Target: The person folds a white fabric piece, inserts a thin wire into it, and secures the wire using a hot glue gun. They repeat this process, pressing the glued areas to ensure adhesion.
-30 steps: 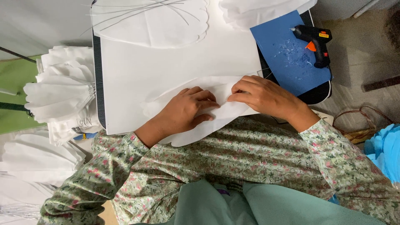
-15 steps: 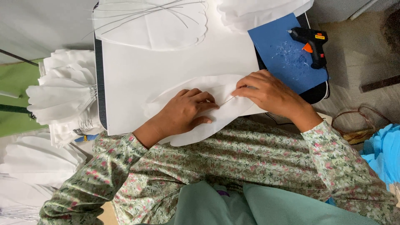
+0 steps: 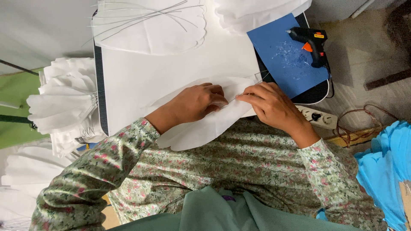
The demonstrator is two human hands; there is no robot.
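Two hands work side by side on one large white petal-shaped sheet (image 3: pixel 201 128) that lies across the near edge of a white-covered board (image 3: pixel 141 81), its lower lobe hanging over the person's floral-patterned lap. At the far left, stacks of white scalloped paper petals (image 3: pixel 64 102) stand on thin wire stems beside the board, with a green surface (image 3: pixel 15 111) behind them. The left hand (image 3: pixel 197 102) lies palm down on the sheet, its fingers curled in narrow and pressing the paper flat, fingertips pointing towards the other hand. Above it, at the far end of the board, another white petal sheet (image 3: pixel 150 30) carries thin wires (image 3: pixel 145 15) fanned across it. The right hand (image 3: pixel 269 105) rests just beside the left, nearly touching; its thumb and forefinger are pinched together on the sheet where a thin wire (image 3: pixel 261 77) runs along it. Whether the pinch grips the wire or only the paper cannot be told. Further right, a blue sheet (image 3: pixel 278 51) dotted with clear glue smears lies on the board, and a black and orange glue gun (image 3: pixel 310 40) rests on its far corner. A white power strip (image 3: pixel 319 117) lies on the floor near the right wrist, and light blue paper petals (image 3: pixel 385 167) are piled at the right edge.
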